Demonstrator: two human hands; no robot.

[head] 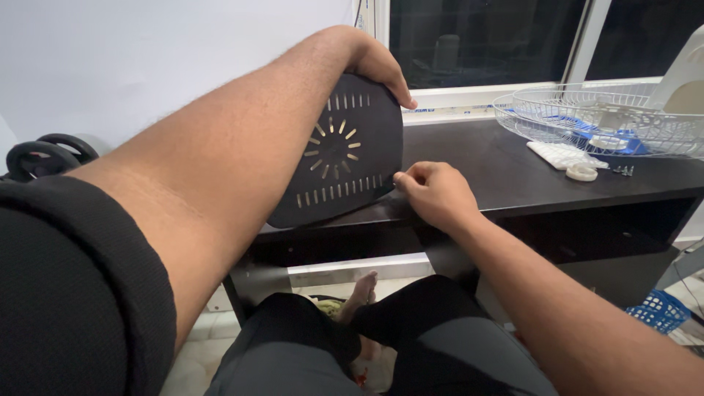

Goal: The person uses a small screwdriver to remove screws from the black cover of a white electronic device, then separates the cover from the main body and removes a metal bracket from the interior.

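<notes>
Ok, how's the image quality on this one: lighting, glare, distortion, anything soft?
Head view: even indoor light, dark window with faint reflections, no strong glare. Wide-angle stretch makes the left forearm loom large. The left hand and right hand on the black vented cover are sharp. The white wire fan guard at right is slightly soft.

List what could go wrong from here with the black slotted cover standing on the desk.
1. The black slotted cover stands on edge near the front of the dark desk, steadied only by the left hand on top; it could slip off.
2. The right hand pinches at its lower rim; a small part might drop to the floor.
3. The screws lying loose could roll away.
</notes>
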